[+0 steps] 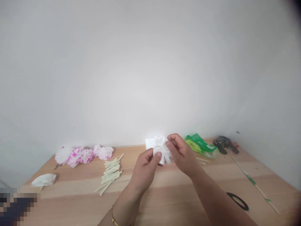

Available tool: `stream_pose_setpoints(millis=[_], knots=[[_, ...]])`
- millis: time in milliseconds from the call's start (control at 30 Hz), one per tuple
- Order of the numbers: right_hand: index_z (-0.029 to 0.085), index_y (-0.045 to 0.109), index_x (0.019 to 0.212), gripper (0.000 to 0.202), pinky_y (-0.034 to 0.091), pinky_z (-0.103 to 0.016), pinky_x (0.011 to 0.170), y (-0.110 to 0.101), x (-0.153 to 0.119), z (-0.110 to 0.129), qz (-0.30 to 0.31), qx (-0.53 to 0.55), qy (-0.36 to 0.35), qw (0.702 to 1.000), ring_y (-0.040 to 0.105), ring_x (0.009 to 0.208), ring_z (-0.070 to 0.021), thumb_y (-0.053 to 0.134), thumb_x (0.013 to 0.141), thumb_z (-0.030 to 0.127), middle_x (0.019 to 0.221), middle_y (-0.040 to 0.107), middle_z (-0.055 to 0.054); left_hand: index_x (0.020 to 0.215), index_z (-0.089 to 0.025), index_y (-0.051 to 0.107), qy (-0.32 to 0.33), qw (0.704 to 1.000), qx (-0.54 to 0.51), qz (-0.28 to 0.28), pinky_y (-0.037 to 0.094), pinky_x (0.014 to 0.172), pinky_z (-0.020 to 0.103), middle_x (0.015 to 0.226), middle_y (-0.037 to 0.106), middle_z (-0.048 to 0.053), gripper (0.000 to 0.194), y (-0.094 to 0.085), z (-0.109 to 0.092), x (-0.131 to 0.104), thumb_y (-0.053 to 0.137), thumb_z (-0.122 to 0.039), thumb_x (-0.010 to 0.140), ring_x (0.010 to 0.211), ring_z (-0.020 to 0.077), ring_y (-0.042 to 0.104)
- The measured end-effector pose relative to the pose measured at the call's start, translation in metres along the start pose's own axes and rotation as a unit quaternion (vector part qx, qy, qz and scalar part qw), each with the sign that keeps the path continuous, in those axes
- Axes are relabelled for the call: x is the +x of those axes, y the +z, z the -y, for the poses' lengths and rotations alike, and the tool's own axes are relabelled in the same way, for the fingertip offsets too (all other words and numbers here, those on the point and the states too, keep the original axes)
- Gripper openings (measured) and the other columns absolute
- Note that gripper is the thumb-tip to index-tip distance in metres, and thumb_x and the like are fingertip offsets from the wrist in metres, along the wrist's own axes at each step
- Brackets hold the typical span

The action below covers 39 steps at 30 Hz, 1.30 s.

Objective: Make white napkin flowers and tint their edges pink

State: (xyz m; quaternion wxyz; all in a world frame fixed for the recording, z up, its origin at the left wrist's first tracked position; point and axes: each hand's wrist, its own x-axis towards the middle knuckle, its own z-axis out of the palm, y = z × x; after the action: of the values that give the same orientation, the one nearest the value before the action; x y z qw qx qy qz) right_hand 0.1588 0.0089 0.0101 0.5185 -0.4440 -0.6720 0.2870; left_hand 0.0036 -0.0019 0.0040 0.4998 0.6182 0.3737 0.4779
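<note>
A gathered piece of white tissue paper (162,147), its folds fanning out, is held up over the middle of the table. My left hand (146,166) pinches its lower left side between thumb and fingers. At the upper right edge, my right hand (180,152) grips the same tissue paper, thumb against fingertips. Behind the tissue, partly hidden by it, is a flat white stack (149,143) near the wall.
Pink-edged white paper flowers (81,156) lie at the back left, near a white paper piece (44,180). Pale green sticks (111,172) are heaped left of centre. To the right are a green plastic bag (199,144), dark items (225,144), a black ring (238,201) and a thin stick (256,184).
</note>
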Motion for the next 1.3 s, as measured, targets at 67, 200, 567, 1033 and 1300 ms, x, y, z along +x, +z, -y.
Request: stream_pose_setpoints(millis=[67, 200, 567, 1033, 1300], knots=[[0.022, 0.048, 0.089, 0.015, 0.036, -0.022, 0.051, 0.001, 0.000, 0.001, -0.003, -0.035, -0.023, 0.999, 0.045, 0.053, -0.0113, 0.048, 0.090, 0.037, 0.063, 0.048, 0.005, 0.071, -0.015, 0.059, 0.026, 0.996, 0.080, -0.012, 0.038, 0.064, 0.024, 0.068, 0.053, 0.001, 0.031, 0.002, -0.002, -0.002, 0.050, -0.040, 0.087, 0.067, 0.0131, 0.048], [0.021, 0.053, 0.086, 0.014, 0.038, -0.024, 0.059, 0.002, -0.001, 0.002, -0.028, -0.127, -0.068, 0.989, 0.051, 0.061, -0.0137, 0.047, 0.091, 0.033, 0.069, 0.057, 0.001, 0.071, -0.017, 0.057, 0.022, 0.985, 0.167, -0.029, 0.032, 0.055, 0.022, 0.064, 0.051, -0.002, 0.028, 0.003, -0.005, -0.005, 0.056, -0.042, 0.083, 0.060, 0.0114, 0.044], [0.019, 0.056, 0.081, 0.024, 0.038, -0.023, 0.054, 0.007, -0.002, -0.001, -0.070, -0.054, -0.039, 0.995, 0.048, 0.057, -0.0125, 0.043, 0.094, 0.035, 0.065, 0.054, 0.001, 0.066, -0.018, 0.050, 0.066, 0.968, 0.164, -0.178, 0.035, 0.054, 0.021, 0.056, 0.049, -0.003, 0.035, 0.005, -0.004, -0.007, 0.042, -0.042, 0.091, 0.055, 0.0110, 0.047], [0.020, 0.055, 0.076, 0.016, 0.036, -0.026, 0.058, 0.005, -0.007, 0.008, -0.073, -0.140, -0.124, 0.980, 0.044, 0.058, -0.0121, 0.053, 0.088, 0.029, 0.062, 0.048, 0.003, 0.075, -0.017, 0.056, 0.176, 0.929, 0.283, -0.161, 0.038, 0.060, 0.022, 0.066, 0.057, 0.000, 0.023, 0.008, 0.004, -0.011, 0.043, -0.027, 0.092, 0.062, 0.0117, 0.053], [0.020, 0.053, 0.080, 0.019, 0.034, -0.023, 0.046, 0.004, -0.002, -0.001, -0.046, -0.023, 0.016, 0.999, 0.041, 0.051, -0.0105, 0.051, 0.089, 0.036, 0.059, 0.043, 0.005, 0.073, -0.017, 0.057, 0.142, 0.954, 0.220, -0.145, 0.037, 0.058, 0.022, 0.063, 0.056, 0.000, 0.026, 0.011, 0.008, -0.010, 0.044, -0.030, 0.091, 0.059, 0.0119, 0.051]])
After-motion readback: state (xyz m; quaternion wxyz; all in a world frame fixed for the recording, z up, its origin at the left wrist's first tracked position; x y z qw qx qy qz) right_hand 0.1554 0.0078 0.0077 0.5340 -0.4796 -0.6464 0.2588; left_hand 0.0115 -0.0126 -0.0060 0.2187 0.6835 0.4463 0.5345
